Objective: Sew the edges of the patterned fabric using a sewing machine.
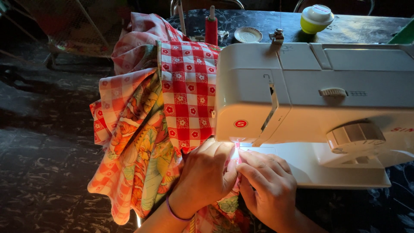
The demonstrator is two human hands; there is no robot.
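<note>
Red-and-white checked fabric (188, 92) with small flowers runs from the back of the table (51, 172) down to the needle area of the white sewing machine (310, 108), and your two hands meet on it right under the machine's lit head. Your left hand (206, 174) lies on the cloth with its fingers (224, 162) curled together, pressing the edge just left of the needle; a purple band (174, 212) sits on that wrist. Your right hand (267, 185) comes in from the right, its fingers (254, 162) pinched on the pink fabric edge, touching the left hand's fingertips. Beside the checked strip, a floral orange-and-green cloth (144, 159) hangs in folds off the left of the machine. Behind the machine stand a red thread spool (211, 29), a small round dish (248, 34) and a yellow-green lidded container (316, 18).
</note>
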